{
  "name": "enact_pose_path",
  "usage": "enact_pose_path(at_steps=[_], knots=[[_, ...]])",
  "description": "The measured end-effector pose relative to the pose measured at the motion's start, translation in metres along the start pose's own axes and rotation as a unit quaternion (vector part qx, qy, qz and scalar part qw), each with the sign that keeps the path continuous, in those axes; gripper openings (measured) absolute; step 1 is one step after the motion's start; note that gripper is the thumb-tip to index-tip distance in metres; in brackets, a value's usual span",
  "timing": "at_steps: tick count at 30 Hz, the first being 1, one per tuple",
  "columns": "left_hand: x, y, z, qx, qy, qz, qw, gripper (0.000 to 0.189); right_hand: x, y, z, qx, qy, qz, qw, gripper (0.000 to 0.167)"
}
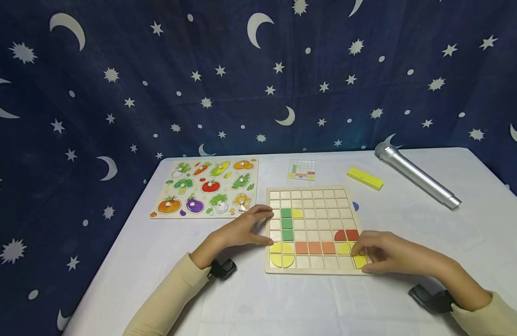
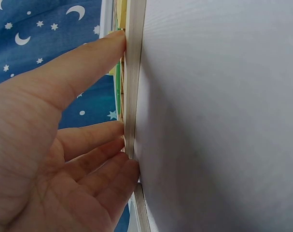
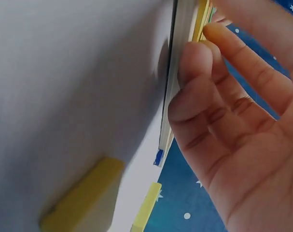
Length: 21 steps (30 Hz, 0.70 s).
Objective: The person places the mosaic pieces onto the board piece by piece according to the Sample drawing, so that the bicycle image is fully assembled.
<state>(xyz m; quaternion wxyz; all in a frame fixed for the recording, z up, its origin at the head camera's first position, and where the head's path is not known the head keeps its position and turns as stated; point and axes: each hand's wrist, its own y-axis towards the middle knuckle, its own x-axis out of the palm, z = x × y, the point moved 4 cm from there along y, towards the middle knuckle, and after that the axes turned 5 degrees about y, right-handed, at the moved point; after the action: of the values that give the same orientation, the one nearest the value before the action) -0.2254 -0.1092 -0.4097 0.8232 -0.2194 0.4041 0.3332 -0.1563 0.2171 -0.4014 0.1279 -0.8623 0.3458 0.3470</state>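
A wooden grid board (image 1: 321, 263) lies on the table, with coloured tiles in some squares. Green squares (image 1: 287, 223) form a column, orange squares (image 1: 315, 248) a row, and red pieces (image 1: 352, 234) sit at the right. Yellow rounded pieces (image 1: 288, 260) cluster at the lower left. My left hand (image 1: 241, 229) touches the board's left edge with thumb and fingers spread. At the lower right corner, my right hand (image 1: 388, 252) pinches a yellow tile (image 1: 359, 262) between thumb and fingers. Its other fingers curl beside the board's edge in the right wrist view, partly covering the nearby pieces.
Behind the board lie a pattern card (image 1: 301, 170) and a yellow block (image 1: 365, 178). A vegetable puzzle (image 1: 206, 186) is at the back left, a silver microphone (image 1: 418, 175) at the back right. A blue piece (image 1: 355, 206) shows past the board's right edge. A starry curtain (image 1: 241, 93) hangs behind.
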Motion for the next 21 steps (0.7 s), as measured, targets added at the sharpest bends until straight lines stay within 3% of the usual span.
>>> enact_pose_path(at_steps=[14,21], knots=[[-0.0007,0.0001,-0.0001,-0.004,-0.004,-0.003,1.0,0.071,-0.0008,0.0002,0.0018,0.007,0.009,-0.001,0.9999,0.016],[-0.0009,-0.0004,0.001,-0.006,-0.006,-0.003,1.0,0.071,-0.0075,-0.0042,0.0041,-0.015,0.025,0.009,0.9995,0.014]])
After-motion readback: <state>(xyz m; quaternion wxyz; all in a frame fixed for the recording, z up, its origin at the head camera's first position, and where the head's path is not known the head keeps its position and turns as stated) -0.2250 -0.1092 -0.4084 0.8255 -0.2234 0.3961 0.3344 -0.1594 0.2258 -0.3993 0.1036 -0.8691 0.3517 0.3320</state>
